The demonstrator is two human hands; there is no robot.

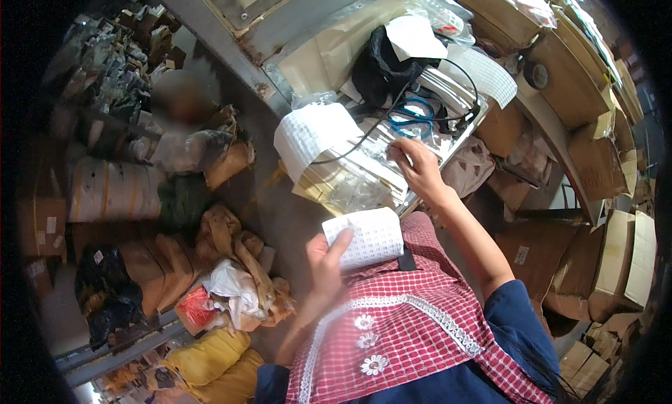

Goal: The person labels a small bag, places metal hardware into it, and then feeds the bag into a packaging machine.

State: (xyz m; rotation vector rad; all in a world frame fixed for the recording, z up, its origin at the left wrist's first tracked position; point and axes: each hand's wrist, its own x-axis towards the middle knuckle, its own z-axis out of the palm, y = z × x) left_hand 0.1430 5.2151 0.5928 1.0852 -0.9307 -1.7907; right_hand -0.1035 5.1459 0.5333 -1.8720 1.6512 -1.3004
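Observation:
My left hand [326, 258] grips a folded white sheet of printed stickers [371, 237] in front of my apron, with the thumb lying across its top. My right hand [421, 169] is over the near edge of the cluttered worktop, fingers drawn together in a pinch. Whatever may be between those fingertips is too small to make out. Just beyond them lie blue loops [413, 118] on stacked papers, with a thin black cable [364, 139] running across. Clear plastic bags [358, 192] rest between the two hands. Another curled sticker sheet [315, 134] sits at the worktop's left.
A black fabric bag [378, 68] with white paper on it stands at the back of the worktop. Cardboard boxes [570, 71] crowd the right side. On the left are wrapped bundles [115, 190], brown paper [231, 243] and a yellow sack [217, 362].

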